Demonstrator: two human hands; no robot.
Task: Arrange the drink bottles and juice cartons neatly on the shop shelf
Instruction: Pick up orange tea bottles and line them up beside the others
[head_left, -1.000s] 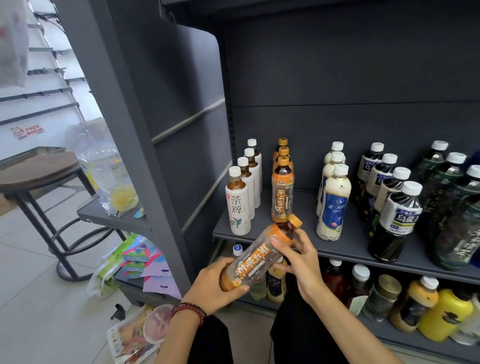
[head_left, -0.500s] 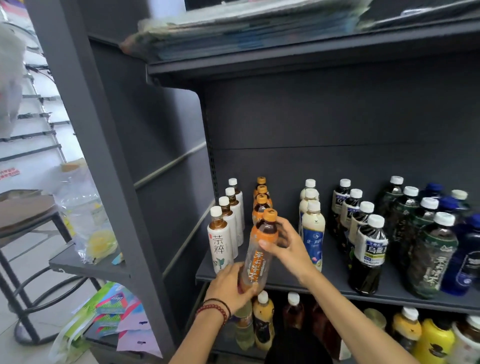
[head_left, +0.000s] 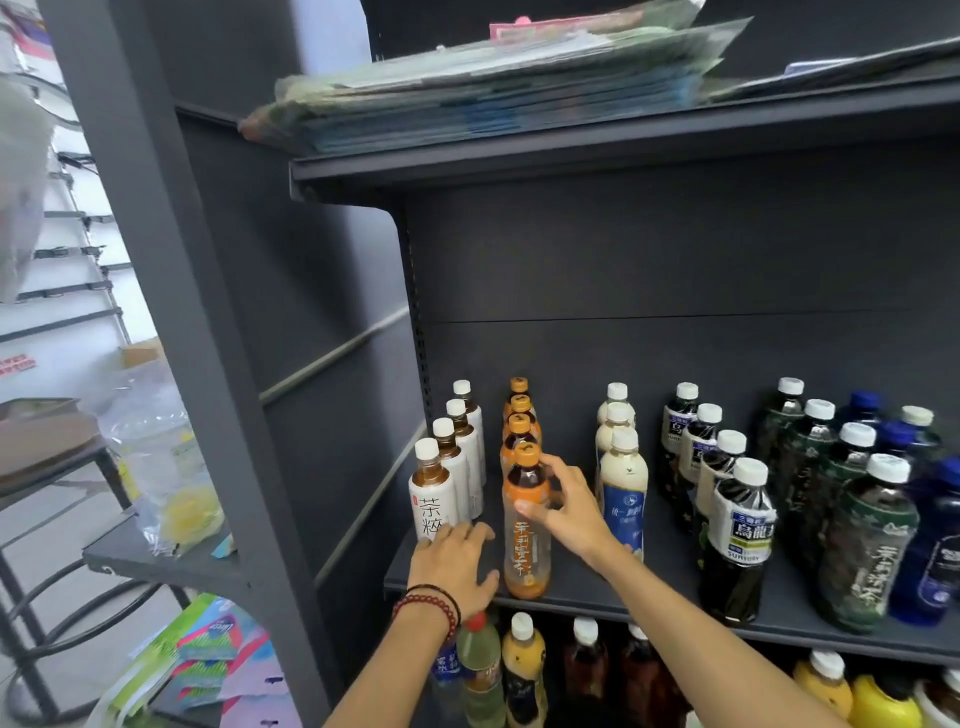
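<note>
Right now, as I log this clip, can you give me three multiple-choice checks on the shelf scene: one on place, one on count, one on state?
1. Where in the orange-capped row is the bottle that the right hand grips?
A. front
B. middle
C. back
2. How many orange caps show in that row?
A. two
B. four
C. six
3. How is that bottle placed?
A. on its side
B. tilted in the air
C. upright on the shelf

Answers:
1 A, it stands nearest the shelf edge, with the others behind it.
2 B, four caps line up front to back.
3 C, its base sits on the shelf with the cap on top.
</note>
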